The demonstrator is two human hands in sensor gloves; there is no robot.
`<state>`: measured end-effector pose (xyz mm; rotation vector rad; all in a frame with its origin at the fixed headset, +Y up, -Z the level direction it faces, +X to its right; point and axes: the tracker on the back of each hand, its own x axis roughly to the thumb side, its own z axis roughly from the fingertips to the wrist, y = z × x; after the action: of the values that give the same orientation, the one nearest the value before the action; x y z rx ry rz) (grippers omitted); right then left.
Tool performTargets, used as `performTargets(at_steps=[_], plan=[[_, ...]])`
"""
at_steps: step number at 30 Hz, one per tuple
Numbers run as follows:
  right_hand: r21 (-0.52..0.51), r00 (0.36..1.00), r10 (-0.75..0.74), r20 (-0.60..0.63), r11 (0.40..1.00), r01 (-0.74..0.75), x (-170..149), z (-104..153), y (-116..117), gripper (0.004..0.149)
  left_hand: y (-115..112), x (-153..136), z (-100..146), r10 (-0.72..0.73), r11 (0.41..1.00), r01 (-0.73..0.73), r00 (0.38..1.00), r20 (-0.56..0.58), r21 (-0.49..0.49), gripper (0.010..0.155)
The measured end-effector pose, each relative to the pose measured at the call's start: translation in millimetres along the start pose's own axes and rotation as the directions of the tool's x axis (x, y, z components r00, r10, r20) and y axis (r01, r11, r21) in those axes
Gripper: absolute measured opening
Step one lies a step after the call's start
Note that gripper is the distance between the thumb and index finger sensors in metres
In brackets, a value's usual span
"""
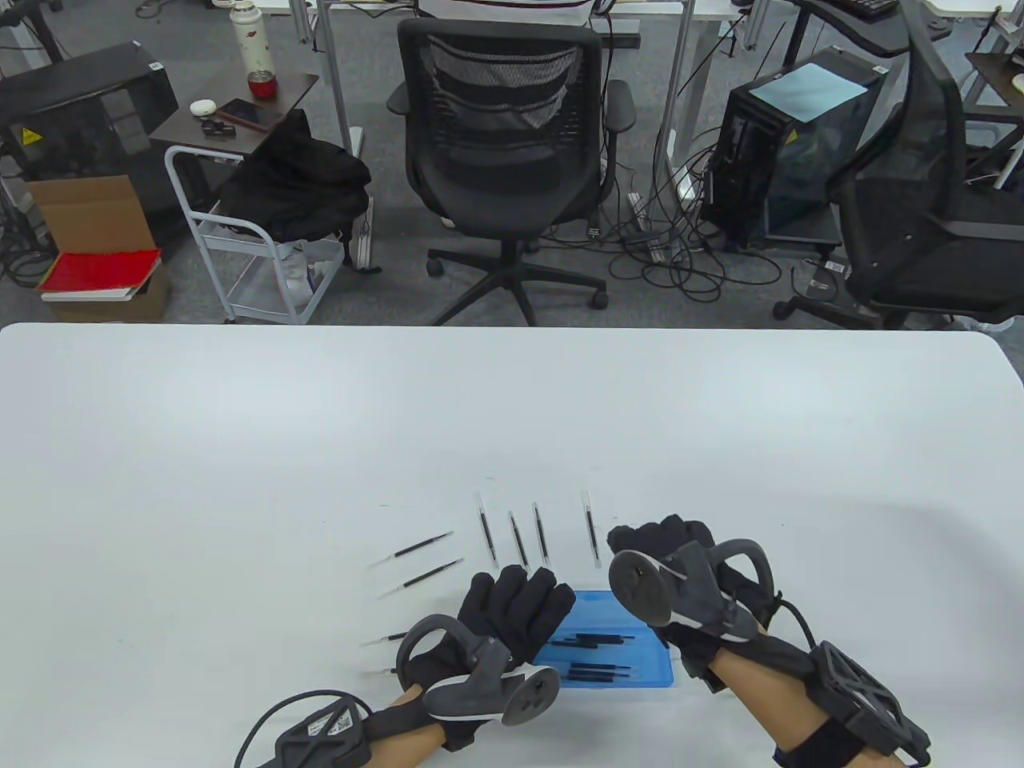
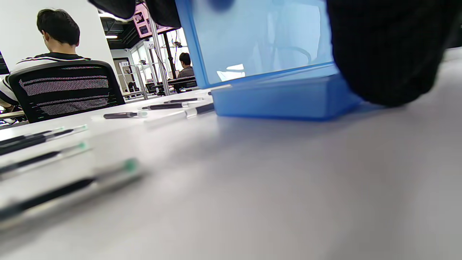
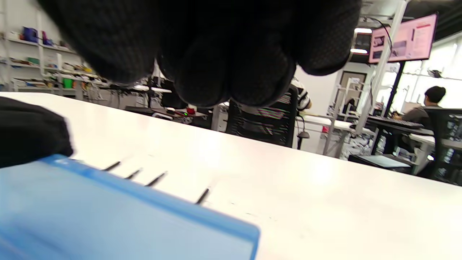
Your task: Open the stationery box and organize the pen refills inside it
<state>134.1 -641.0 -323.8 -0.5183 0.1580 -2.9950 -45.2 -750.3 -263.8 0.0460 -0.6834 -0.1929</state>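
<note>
A blue stationery box (image 1: 640, 680) lies near the table's front edge with several black pen refills (image 1: 596, 640) inside. In the left wrist view its translucent lid (image 2: 260, 39) stands raised above the base (image 2: 285, 101). My left hand (image 1: 520, 596) is at the box's left far corner, its fingers curled over the lid's edge. My right hand (image 1: 660, 536) hovers just beyond the box's right end with fingers curled; nothing shows between them. Several more refills (image 1: 518, 540) lie loose on the table beyond the box, and others (image 1: 420, 576) lie to its left.
The white table (image 1: 240, 448) stretches wide on all sides of the box. Beyond its far edge stand a black office chair (image 1: 504, 160), a small cart (image 1: 256, 240) and a computer tower (image 1: 792, 136). A person sits behind the chair.
</note>
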Motion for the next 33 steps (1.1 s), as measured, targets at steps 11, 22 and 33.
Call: performTargets(at_steps=[11,22,33], plan=[[0.186,0.988,0.083,-0.127,0.981,-0.059,-29.6,-84.7,42.0,0.057,0.4,0.2,0.2,-0.006,1.0,0.006,1.0,0.0,0.002,0.118],[0.247,0.961,0.044,-0.272,0.969,0.026,-39.5,-125.8,78.2,0.056,0.4,0.6,0.4,-0.005,1.0,0.005,1.0,0.003,0.004,0.118],[0.325,0.964,0.019,-0.266,0.943,0.071,-19.6,-144.8,98.3,0.057,0.5,1.2,0.7,-0.008,1.0,0.008,1.0,0.005,0.004,0.118]])
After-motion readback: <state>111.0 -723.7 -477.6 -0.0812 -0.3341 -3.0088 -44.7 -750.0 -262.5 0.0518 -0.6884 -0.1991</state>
